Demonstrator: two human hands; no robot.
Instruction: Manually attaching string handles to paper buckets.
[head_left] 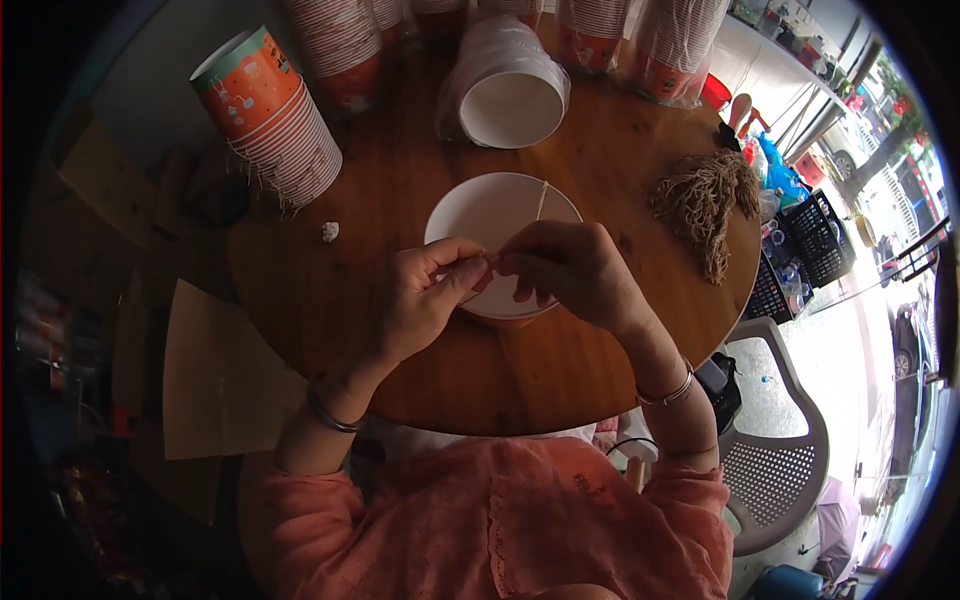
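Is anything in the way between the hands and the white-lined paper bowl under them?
No, nothing I can see blocks them. The left hand and right hand meet over the paper bowl. A thin tan strand crosses its far rim, but it doesn't block either hand.

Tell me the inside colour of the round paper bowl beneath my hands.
The round paper bowl is white inside; best seen in head view.
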